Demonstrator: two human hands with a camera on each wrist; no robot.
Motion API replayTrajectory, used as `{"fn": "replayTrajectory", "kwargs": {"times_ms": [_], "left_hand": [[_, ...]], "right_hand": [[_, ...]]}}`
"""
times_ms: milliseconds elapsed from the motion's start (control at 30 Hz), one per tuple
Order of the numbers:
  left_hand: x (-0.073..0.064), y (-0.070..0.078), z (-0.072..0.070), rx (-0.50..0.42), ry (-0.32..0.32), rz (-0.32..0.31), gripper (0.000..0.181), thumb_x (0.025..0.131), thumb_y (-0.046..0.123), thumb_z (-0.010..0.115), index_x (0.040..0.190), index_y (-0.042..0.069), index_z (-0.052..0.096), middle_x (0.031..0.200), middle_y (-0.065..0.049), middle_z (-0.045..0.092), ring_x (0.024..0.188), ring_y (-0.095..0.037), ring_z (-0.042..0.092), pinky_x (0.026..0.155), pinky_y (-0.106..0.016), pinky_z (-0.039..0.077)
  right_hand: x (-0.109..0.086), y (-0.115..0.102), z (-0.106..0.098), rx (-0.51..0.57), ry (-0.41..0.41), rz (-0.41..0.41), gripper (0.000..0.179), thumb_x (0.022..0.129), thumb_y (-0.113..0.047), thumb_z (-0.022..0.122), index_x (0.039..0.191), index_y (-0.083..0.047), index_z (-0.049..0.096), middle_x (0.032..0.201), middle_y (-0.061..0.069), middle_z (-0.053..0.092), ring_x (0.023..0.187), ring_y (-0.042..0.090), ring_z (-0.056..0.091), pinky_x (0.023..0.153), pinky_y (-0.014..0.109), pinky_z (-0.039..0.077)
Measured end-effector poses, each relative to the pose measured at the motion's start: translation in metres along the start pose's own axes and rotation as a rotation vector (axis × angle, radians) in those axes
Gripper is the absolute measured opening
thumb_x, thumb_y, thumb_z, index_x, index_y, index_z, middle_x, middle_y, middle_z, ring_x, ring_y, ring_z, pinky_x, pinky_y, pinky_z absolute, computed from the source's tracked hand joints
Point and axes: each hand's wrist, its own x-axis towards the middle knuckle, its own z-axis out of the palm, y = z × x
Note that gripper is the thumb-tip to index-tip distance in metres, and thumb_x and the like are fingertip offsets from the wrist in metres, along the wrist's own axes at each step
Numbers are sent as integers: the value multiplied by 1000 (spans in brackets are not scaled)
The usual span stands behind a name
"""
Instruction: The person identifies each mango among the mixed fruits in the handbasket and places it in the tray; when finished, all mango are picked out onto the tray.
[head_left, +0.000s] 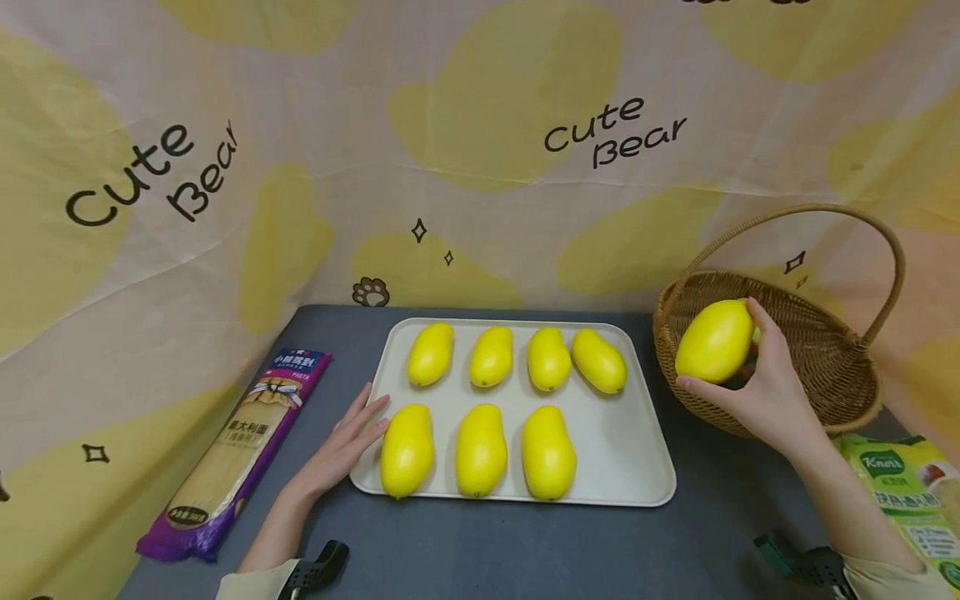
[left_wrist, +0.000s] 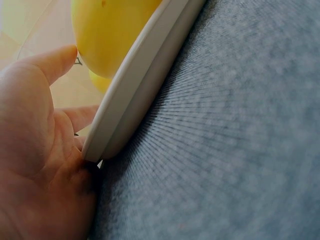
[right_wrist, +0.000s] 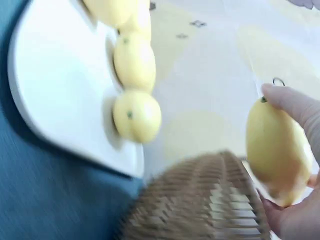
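Note:
My right hand [head_left: 776, 396] grips a yellow mango [head_left: 714, 342] over the wicker basket [head_left: 825, 333]. In the right wrist view, the thumb and fingers hold that mango from its two ends, beside the blurred basket wall. Several more mangoes [head_left: 482, 450] lie in two rows on a white tray [head_left: 618, 450], four behind and three in front. Resting at the tray's left edge is my left hand [head_left: 341, 446], its fingers extended and slightly spread. The left wrist view shows this hand against the tray rim [left_wrist: 117, 95], close to a mango [left_wrist: 112, 35].
A purple pasta packet [head_left: 243, 450] lies slanted left of the tray. At the right edge is a green Knorr packet [head_left: 903, 492], partly behind the right forearm. A patterned cloth [head_left: 480, 242] hangs behind the grey table [head_left: 525, 550]. Something dark red in the basket is mostly hidden.

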Motion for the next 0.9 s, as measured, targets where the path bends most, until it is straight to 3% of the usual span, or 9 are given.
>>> {"fn": "replayTrajectory", "kwargs": {"times_ms": [67,133,300,567,633,733,833,900], "left_hand": [[0,1,1,1,0,1,59,103,39,43,152,7,34,163,-11,-2,146,-41,-5,104,-73,-9],[1,2,2,0,1,-1,59,103,39,43,152,7,33,163,-12,-3,146,-42,-5,104,-72,-9],[2,0,4,0,3,-11,60,103,40,43,152,7,32,164,-10,-3,146,-40,-5,105,-72,-9],[0,3,2,3,11,3,58,103,37,45,151,7,35,163,-12,-2,146,-42,-5,104,-72,-9],[0,4,1,3,14,2,57,103,36,45,151,7,35,163,-12,-2,146,-42,-5,104,-72,-9],[-1,6,0,3,15,0,57,102,35,46,151,7,35,163,-13,-2,146,-42,-5,104,-72,-10],[-1,6,0,2,17,-2,57,102,34,46,151,6,36,163,-14,-1,146,-42,-5,105,-71,-10],[-1,6,-1,2,18,-2,57,102,34,46,151,6,36,163,-14,-1,146,-42,-5,105,-71,-10]], "right_hand": [[-6,-3,8,44,10,-18,120,75,-22,86,157,-23,-1,156,22,12,121,47,38,82,13,42],[-11,-5,16,84,15,-39,121,74,-19,87,157,-27,0,157,19,13,123,45,38,78,2,35],[-21,-10,36,116,-23,-127,124,68,-12,90,158,-23,5,155,17,18,127,39,36,91,5,35],[-31,-4,64,107,-173,-197,125,65,-21,93,158,-20,8,154,13,23,129,31,37,91,4,31],[-33,-1,69,91,-210,-193,124,66,-26,92,157,-18,9,154,13,24,130,30,37,94,12,38],[-36,2,74,83,-268,-182,122,67,-31,91,157,-15,10,153,16,24,131,30,34,100,38,44],[-39,6,78,91,-325,-160,121,68,-34,90,156,-14,11,152,17,24,131,32,33,97,62,38],[-41,9,81,87,-357,-149,120,68,-37,90,156,-14,12,152,17,25,131,32,33,97,64,36]]}}
